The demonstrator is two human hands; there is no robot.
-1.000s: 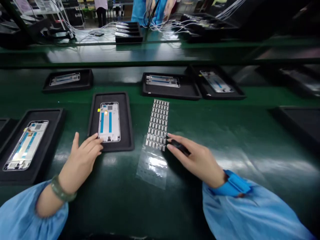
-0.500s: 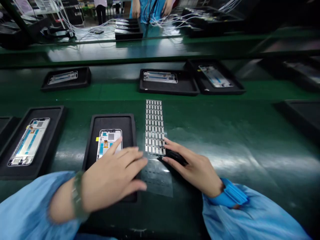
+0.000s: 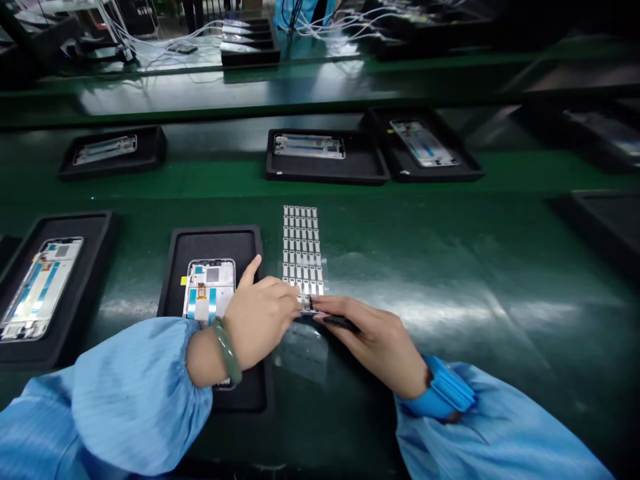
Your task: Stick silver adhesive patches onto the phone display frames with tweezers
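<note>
A clear sheet with rows of small silver-white pieces (image 3: 301,243) lies on the green work surface in front of me. My left hand (image 3: 265,317), wearing a green bangle, is closed with its fingertips at the sheet's lower rows, little finger raised. My right hand (image 3: 373,337) grips a slim black tool (image 3: 343,323) that looks like tweezers; its tip meets the left fingertips at the sheet's lower edge. Left of the sheet, under my left forearm, a black tray (image 3: 250,243) bears an opened phone frame (image 3: 210,283) with blue strips, partly hidden by my hand and sleeve.
Another tray with a phone frame (image 3: 43,287) is at the left. Along the back stand more black trays (image 3: 360,160) with phone frames. A dark tray (image 3: 607,217) sits at the right. Beyond the ledge are cables (image 3: 345,27) and part of a person in blue.
My left hand has moved right, off the phone frame, and closed at the sheet's lower edge. My right hand has brought the black tool against the lower rows. The view has shifted slightly.
</note>
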